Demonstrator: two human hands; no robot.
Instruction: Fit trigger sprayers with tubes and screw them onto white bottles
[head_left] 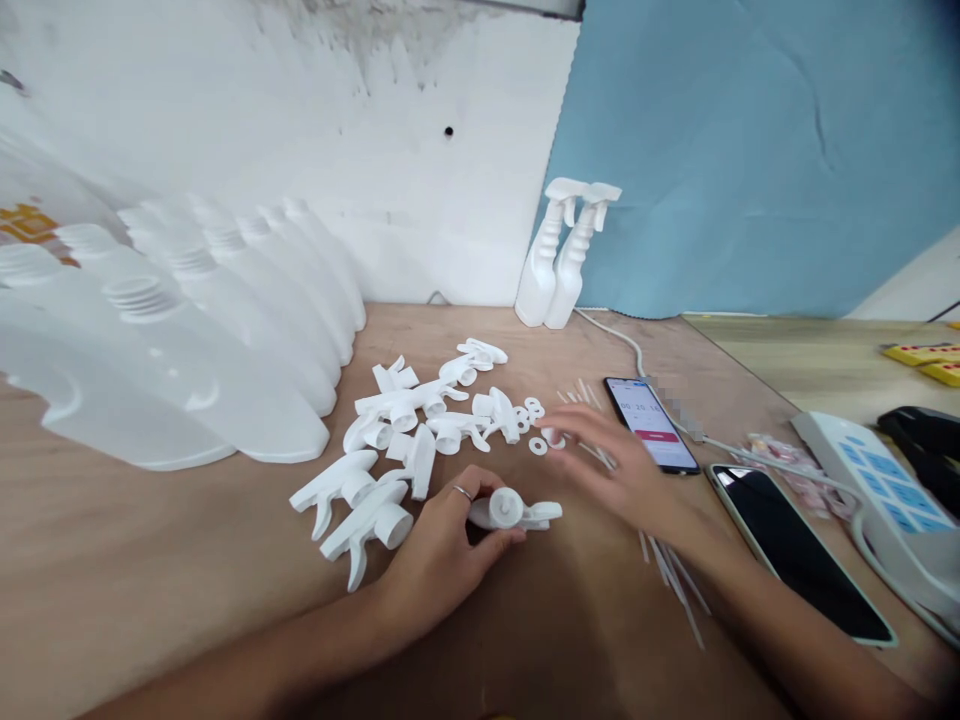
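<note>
My left hand (461,540) grips a white trigger spray head (506,508), its round collar turned up toward me. My right hand (607,465), slightly blurred, reaches over the white ring washers (538,446), fingers stretched and apart. One washer shows between its fingertips; whether they touch it I cannot tell. Several loose spray heads (424,460) lie in a heap beyond and left of my left hand. Thin white tubes (675,580) lie beneath my right forearm, and some more stick out beyond that hand.
White bottles without tops (247,350) crowd the left side. Two bottles with spray heads (555,265) stand against the wall. At right are a phone showing a timer (651,425), a dark-screened phone (802,550), a cable (765,458) and a white device with blue labels (885,490).
</note>
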